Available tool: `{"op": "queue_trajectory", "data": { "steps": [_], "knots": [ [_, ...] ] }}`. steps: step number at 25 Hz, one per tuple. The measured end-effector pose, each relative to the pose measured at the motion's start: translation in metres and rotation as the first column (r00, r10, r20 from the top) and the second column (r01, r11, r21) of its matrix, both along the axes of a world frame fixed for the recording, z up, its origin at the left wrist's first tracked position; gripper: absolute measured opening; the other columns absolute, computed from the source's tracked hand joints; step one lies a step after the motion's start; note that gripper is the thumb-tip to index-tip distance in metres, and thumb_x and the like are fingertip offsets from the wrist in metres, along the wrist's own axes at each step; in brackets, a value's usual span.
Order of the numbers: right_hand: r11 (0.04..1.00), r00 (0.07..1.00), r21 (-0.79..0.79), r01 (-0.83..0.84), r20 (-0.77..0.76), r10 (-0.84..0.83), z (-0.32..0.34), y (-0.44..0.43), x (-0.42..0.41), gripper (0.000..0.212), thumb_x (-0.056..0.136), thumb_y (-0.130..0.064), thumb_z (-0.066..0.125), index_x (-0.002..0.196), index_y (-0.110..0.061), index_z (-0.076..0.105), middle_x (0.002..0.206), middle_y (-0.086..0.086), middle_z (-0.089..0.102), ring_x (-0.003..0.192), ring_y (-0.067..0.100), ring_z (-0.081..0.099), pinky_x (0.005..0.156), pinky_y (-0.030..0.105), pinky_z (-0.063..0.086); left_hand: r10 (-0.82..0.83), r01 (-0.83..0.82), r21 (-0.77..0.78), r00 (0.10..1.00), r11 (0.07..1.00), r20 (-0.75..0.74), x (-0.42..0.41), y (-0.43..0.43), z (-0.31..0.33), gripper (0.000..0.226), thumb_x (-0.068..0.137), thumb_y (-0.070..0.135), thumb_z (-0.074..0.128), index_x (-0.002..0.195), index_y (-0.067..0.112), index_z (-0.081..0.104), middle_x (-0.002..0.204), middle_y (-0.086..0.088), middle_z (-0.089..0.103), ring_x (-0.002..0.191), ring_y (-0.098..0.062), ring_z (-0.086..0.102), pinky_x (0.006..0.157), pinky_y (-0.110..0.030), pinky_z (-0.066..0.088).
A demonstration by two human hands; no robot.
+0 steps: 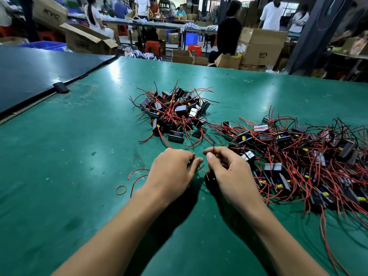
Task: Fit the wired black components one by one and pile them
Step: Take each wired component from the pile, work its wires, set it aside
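Trouble could come from tugging; left hand (171,172) and right hand (229,176) each pinch thin red wires (202,169); the black part (209,181) sits, I think, half hidden under the right hand; wires may snag or snap.

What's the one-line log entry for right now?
left hand: pinches red wire; right hand: pinches dark wire; pile: ahead; second pile: right

Carton (260,46): "BPS". Tilted box (49,12): "KYC" (blurred).

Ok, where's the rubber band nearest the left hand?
In the head view, the yellow rubber band lies on the green table, just left of the left hand's wrist, beside a loose red wire.
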State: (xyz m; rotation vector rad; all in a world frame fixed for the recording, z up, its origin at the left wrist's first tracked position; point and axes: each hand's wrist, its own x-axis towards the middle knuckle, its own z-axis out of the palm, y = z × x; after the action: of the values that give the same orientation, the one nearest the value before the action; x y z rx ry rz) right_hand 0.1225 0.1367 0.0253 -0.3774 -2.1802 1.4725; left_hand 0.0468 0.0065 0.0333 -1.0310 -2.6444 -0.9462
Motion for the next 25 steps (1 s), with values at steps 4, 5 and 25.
{"op": "queue_trajectory", "data": {
  "steps": [4, 5, 25],
  "knots": [
    [0.990, 0.990, -0.004, -0.143, -0.007, 0.143, -0.004, 0.006, 0.003, 0.006, 0.087, -0.027, 0.076, 0.092, -0.030, 0.077, 0.073, 0.012, 0.069, 0.060, 0.013, 0.050, 0.059, 0.034, 0.044, -0.129, 0.124, -0.085, 0.990, 0.989, -0.057, -0.003, -0.003, 0.004, 0.031, 0.095, 0.030, 0.053, 0.070, 0.012, 0.057, 0.073, -0.013, 0.062, 0.073, -0.036, 0.053, 0.060, -0.039, 0.037],
    [0.990, 0.990, 0.019, -0.139, -0.017, 0.139, -0.006, 0.007, 0.003, 0.008, 0.086, -0.027, 0.077, 0.092, -0.032, 0.077, 0.069, 0.006, 0.069, 0.057, 0.010, 0.049, 0.057, 0.030, 0.042, -0.150, 0.144, -0.106, 0.987, 0.984, -0.053, -0.004, -0.004, 0.004, 0.029, 0.095, 0.029, 0.053, 0.072, 0.012, 0.059, 0.074, -0.013, 0.062, 0.074, -0.035, 0.052, 0.060, -0.038, 0.035],
    [0.990, 0.988, -0.013, -0.140, 0.060, 0.140, -0.005, 0.019, 0.001, 0.011, 0.089, -0.022, 0.074, 0.079, -0.021, 0.069, 0.060, -0.008, 0.059, 0.058, 0.008, 0.049, 0.059, 0.028, 0.041, -0.287, 0.306, 0.219, 0.951, 0.926, -0.117, -0.015, -0.009, -0.003, 0.007, 0.082, 0.023, 0.074, 0.089, 0.022, 0.073, 0.059, 0.010, 0.061, 0.056, -0.003, 0.050, 0.058, -0.028, 0.044]
  ]
}}
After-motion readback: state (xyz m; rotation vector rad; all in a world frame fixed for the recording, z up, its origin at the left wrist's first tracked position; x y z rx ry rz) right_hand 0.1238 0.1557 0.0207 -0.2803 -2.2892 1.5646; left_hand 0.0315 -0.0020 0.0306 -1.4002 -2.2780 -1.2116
